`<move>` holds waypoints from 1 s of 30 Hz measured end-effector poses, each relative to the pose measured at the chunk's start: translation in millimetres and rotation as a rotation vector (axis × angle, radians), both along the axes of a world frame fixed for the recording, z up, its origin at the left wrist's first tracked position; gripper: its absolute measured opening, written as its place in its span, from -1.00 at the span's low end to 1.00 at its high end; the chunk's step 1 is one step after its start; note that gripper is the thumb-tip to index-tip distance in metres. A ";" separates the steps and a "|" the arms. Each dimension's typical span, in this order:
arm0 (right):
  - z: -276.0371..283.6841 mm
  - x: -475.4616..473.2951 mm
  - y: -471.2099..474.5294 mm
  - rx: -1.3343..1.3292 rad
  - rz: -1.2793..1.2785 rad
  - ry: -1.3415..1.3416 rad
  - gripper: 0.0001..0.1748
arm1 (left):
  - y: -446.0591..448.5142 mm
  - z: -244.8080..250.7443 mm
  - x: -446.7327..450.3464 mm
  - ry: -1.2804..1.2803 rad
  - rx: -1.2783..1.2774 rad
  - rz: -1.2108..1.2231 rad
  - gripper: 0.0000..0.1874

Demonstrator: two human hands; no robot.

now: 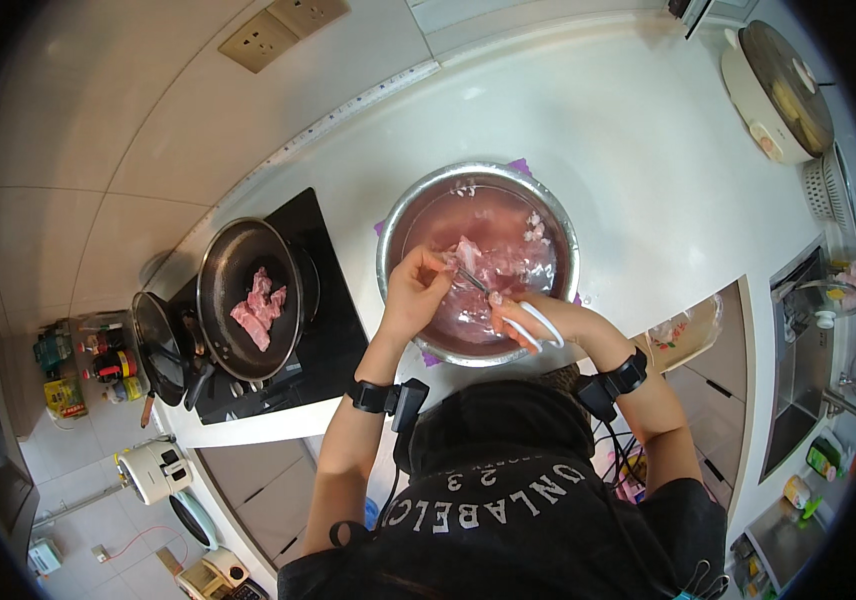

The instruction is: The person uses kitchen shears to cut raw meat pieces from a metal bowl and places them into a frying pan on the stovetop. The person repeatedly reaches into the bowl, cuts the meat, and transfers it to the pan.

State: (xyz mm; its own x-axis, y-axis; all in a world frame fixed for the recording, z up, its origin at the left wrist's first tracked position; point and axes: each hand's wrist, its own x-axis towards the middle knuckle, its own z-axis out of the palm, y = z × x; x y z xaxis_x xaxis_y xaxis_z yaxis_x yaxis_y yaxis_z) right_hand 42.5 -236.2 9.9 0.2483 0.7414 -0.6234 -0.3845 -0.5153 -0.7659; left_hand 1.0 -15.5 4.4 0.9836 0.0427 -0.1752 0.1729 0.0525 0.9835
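Observation:
A wide stainless steel basin (385, 259) of pinkish water (458, 214) stands on the counter before me. Over the water, my left hand (419, 291) pinches a piece of raw meat (467, 252) between thumb and fingers. In my right hand (536, 319) are scissors with white handles (551, 324). Their metal blades (471, 280) point at the meat, close to my left fingertips; whether they touch it I cannot tell. Small pale scraps (536, 228) float by the basin's right wall. More meat beneath the surface is blurred by ripples and glare.
Left of the basin, a frying pan (210, 330) holding raw meat pieces (259, 307) rests on a black cooktop (341, 330). A lidded pan (161, 352) is beyond it. An electric pot (777, 94) stands far right, near the sink (799, 367). Purple material (521, 166) shows under the basin.

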 end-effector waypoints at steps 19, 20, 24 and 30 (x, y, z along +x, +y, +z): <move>-4.3 -30.8 37.0 0.140 -0.408 0.428 -0.15 | -9.7 5.2 -10.7 -0.317 0.571 -0.008 -0.84; -3.4 -28.6 36.6 0.155 -0.383 0.360 -0.15 | -10.4 7.2 -9.6 -0.346 0.589 -0.026 -0.84; -0.1 -22.9 35.1 0.185 -0.315 0.243 -0.15 | -7.0 12.6 -7.0 -0.435 0.626 -0.091 -0.82; -2.9 -23.4 40.3 0.247 -0.354 0.359 -0.18 | -3.7 10.0 -8.2 -0.410 0.590 -0.113 -0.81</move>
